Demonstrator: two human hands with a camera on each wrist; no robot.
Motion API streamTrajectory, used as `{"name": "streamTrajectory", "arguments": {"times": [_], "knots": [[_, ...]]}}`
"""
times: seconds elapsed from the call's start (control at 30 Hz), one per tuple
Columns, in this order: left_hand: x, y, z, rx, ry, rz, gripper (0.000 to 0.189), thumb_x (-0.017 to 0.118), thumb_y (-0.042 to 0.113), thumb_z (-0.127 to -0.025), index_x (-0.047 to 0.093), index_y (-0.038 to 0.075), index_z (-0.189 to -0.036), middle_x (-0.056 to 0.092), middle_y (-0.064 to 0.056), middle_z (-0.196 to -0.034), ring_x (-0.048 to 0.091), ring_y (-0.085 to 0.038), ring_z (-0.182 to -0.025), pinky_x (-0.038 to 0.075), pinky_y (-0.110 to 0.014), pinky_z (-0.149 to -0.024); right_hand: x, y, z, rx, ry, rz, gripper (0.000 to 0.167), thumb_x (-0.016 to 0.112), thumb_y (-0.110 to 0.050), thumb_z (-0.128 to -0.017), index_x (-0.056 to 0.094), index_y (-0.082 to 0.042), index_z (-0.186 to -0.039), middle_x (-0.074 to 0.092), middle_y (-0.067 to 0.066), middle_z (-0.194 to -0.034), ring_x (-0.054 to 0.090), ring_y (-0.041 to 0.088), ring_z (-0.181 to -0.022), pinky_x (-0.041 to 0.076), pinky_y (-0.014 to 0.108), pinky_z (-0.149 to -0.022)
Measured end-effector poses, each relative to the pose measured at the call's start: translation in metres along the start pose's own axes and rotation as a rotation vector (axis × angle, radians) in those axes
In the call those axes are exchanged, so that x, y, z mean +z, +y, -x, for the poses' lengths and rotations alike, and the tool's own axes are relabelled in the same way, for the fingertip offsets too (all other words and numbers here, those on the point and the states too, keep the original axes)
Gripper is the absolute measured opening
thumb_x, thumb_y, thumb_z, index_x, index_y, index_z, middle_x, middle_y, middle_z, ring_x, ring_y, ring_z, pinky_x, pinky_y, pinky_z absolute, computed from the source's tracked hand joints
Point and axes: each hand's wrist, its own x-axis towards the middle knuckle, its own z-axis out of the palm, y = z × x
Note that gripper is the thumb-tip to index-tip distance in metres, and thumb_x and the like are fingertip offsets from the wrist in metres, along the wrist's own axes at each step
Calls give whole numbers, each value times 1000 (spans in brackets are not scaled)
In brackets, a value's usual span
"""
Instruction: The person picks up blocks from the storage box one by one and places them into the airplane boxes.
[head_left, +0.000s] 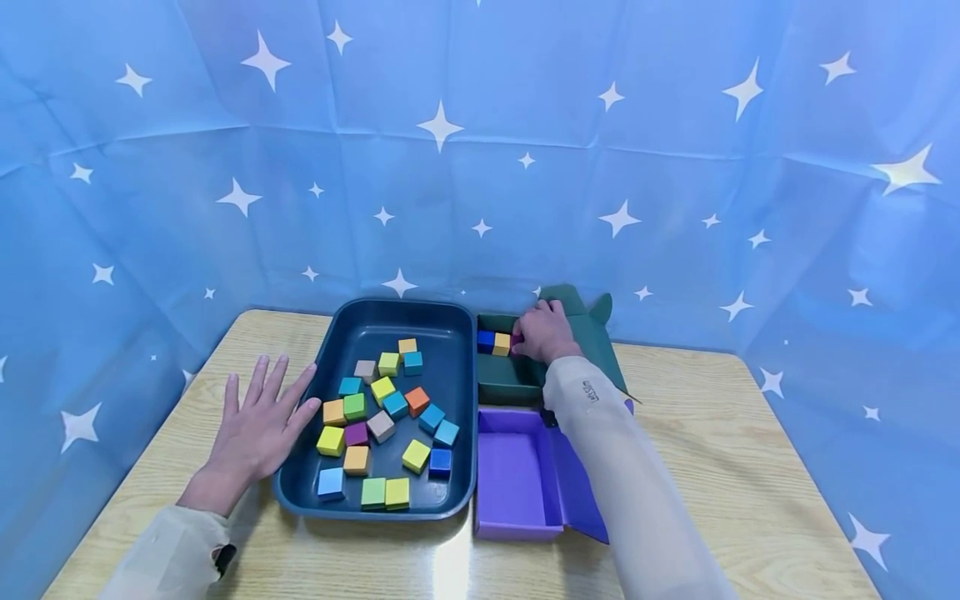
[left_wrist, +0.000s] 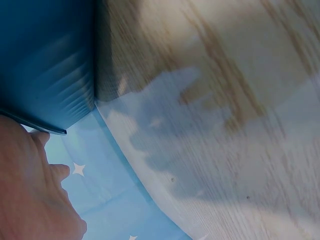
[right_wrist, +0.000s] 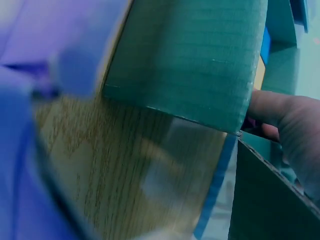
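My right hand (head_left: 546, 332) reaches into the green cardboard box (head_left: 510, 391) and pinches a dark magenta cube (head_left: 516, 341), mostly hidden by the fingers. Left of that cube, in the same box, a blue cube (head_left: 486, 341) and a light orange cube (head_left: 502, 344) stand in a row along the back. My left hand (head_left: 258, 429) has its fingers spread at the left rim of a dark blue tray (head_left: 444, 333). In that tray lie several loose cubes, among them an orange-red cube (head_left: 417, 402) and a magenta cube (head_left: 356, 434).
A purple box (head_left: 510, 479) with its lid folded out to the right stands in front of the green box. The green box's lid (head_left: 596, 340) leans open to the right. Wooden tabletop (head_left: 720, 467) extends right of both boxes; a starry blue curtain (head_left: 525, 75) hangs behind.
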Motion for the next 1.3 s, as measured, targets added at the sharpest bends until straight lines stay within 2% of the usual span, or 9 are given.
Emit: {"name": "streamTrajectory", "arguments": {"times": [0.27,0.47,0.63,0.7,0.83,0.97,1.1,1.3], "knots": [[-3,5,0,8,-2,-7,67,26,58,-101,17,24,-157,8,-22,-163,-16,-41,-150,-17,-68,-113,-2,0,7,19,9,44,24,71,-42,-87,75,-21,-96,69,1,-106,46,29,-109,29,49,-104],[-5,7,-2,19,5,-33,67,30,58,-100,21,23,-157,10,-21,-163,-9,-42,-151,-17,-66,-114,-6,2,11,18,17,45,26,71,-42,-88,76,-20,-101,70,3,-110,47,31,-111,29,50,-104],[-9,8,-3,51,13,-67,67,30,59,-100,24,23,-156,12,-21,-163,-1,-44,-150,-14,-67,-115,-18,0,14,20,75,18,32,71,-41,-88,74,-21,-112,69,2,-120,47,32,-120,27,52,-109],[-11,8,-3,53,7,-68,67,30,59,-100,24,23,-156,12,-21,-163,-1,-44,-150,-14,-67,-115,-26,-5,15,10,99,-14,34,71,-41,-87,74,-20,-114,68,3,-121,46,31,-121,26,52,-111],[-13,8,1,54,-1,-75,67,31,59,-100,25,23,-156,12,-21,-163,-1,-44,-150,-12,-69,-115,-41,-24,19,-38,118,-99,38,71,-43,-87,72,-21,-118,68,1,-120,45,27,-118,27,51,-110],[-12,9,5,63,-7,-75,66,33,58,-100,26,22,-155,12,-21,-163,-2,-44,-151,-9,-70,-114,-50,-54,24,-135,119,-137,40,70,-45,-87,70,-24,-121,67,-3,-119,46,23,-116,28,50,-109],[-10,8,9,63,-7,-57,66,32,57,-100,26,21,-155,13,-22,-163,-2,-44,-150,-10,-70,-114,-49,-84,28,-236,108,-118,41,70,-48,-86,70,-27,-121,67,-6,-115,48,18,-113,30,48,-109],[-9,9,12,59,-1,-46,66,29,58,-101,26,22,-155,13,-22,-163,-3,-44,-150,-11,-70,-114,-41,-115,31,-309,74,-130,41,72,-48,-85,70,-28,-120,65,-7,-109,47,16,-110,31,45,-108]]}}
